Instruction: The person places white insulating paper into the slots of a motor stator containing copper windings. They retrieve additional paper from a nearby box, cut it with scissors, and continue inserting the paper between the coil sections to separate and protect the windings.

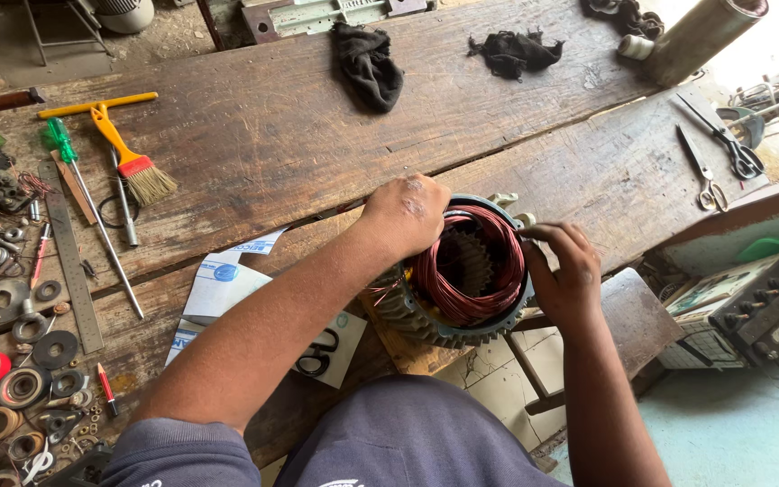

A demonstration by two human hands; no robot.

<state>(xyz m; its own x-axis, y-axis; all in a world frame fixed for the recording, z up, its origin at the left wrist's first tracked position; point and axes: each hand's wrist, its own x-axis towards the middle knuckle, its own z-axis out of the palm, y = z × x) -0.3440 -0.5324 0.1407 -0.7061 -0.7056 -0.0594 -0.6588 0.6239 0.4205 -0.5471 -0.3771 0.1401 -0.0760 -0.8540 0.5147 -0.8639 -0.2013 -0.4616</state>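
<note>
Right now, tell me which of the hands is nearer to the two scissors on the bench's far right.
Right. The right hand pinches at the stator's right rim, closer to the scissors; the left hand rests on its left rim, farther away.

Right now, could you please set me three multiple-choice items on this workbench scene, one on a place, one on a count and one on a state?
1. Where does the brush with the orange handle lie?
A. On the bench, left of the stator
B. Inside the stator
C. On the floor

2. How many pairs of scissors lie at the bench's right end?
A. None
B. Two
C. Five

3. What is the left hand doing?
A. Holding the brush
B. Hanging off the bench
C. Resting on the stator rim

Answers: 1 A, it lies on the planks beside a screwdriver; 2 B, two pairs side by side; 3 C, it grips the rim while the right hand pinches at the copper winding.
</note>
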